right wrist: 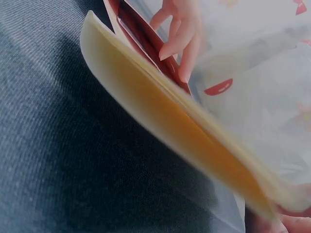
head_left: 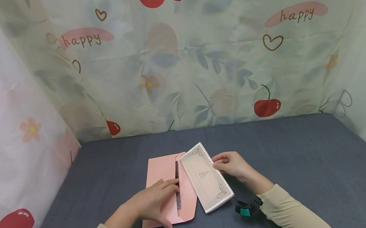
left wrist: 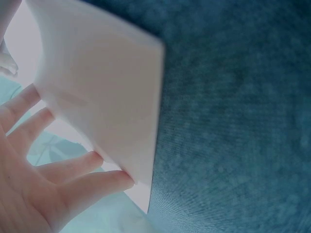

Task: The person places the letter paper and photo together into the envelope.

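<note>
Folded card (head_left: 205,178), pinched by the right hand (head_left: 232,166), angles over the pink envelope (head_left: 161,168), contact unclear; left hand (head_left: 155,201) spread across that. Seemingly lining up; next probably calls for squaring card to opening (head_left: 178,201).

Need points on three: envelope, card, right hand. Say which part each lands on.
Envelope (head_left: 161,169): head view, on the far part of its pink panel.
Card (head_left: 206,178): head view, middle of the printed face.
Right hand (head_left: 232,167): head view, back of the hand.
</note>
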Demonstrator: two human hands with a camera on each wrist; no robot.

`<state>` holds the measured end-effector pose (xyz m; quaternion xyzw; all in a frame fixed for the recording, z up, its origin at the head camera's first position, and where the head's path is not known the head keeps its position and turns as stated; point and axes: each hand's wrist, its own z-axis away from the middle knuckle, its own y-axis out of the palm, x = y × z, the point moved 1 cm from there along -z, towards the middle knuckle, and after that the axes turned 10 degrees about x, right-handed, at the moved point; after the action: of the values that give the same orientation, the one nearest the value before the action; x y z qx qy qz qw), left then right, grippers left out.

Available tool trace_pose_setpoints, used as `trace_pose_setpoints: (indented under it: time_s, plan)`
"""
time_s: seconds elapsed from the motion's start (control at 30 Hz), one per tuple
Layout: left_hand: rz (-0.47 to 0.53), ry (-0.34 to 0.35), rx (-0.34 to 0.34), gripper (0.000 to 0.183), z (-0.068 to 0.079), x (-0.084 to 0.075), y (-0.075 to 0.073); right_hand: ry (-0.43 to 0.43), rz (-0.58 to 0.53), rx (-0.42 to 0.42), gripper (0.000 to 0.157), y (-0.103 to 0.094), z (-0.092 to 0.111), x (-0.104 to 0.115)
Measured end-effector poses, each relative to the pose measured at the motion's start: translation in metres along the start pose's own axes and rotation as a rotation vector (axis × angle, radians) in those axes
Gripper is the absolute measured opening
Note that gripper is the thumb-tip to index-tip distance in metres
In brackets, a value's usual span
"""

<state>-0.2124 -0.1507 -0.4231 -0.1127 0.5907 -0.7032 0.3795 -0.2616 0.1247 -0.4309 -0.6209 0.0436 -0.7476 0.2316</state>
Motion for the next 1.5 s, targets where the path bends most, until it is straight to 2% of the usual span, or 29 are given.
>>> trace_pose_setpoints:
  time_s: [0.33, 0.7, 1.2, 1.5]
  plan:
    - [-0.011, 0.013, -0.008, 0.091, 0.0, 0.001, 0.0, -0.02, 0.001, 0.001, 0.024, 0.005, -0.004, 0.003]
    - [-0.037, 0.065, -0.039, 0.089, 0.0, 0.002, 0.0, -0.035, -0.008, 0.003, 0.023, 0.011, -0.009, 0.006]
    - [0.005, 0.02, 0.004, 0.091, -0.001, 0.003, 0.001, -0.032, -0.062, -0.001, 0.024, 0.019, -0.011, 0.005]
    - [-0.017, 0.046, -0.021, 0.09, 0.0, 0.002, 0.001, -0.025, -0.075, 0.0, 0.024, 0.021, -0.013, 0.003]
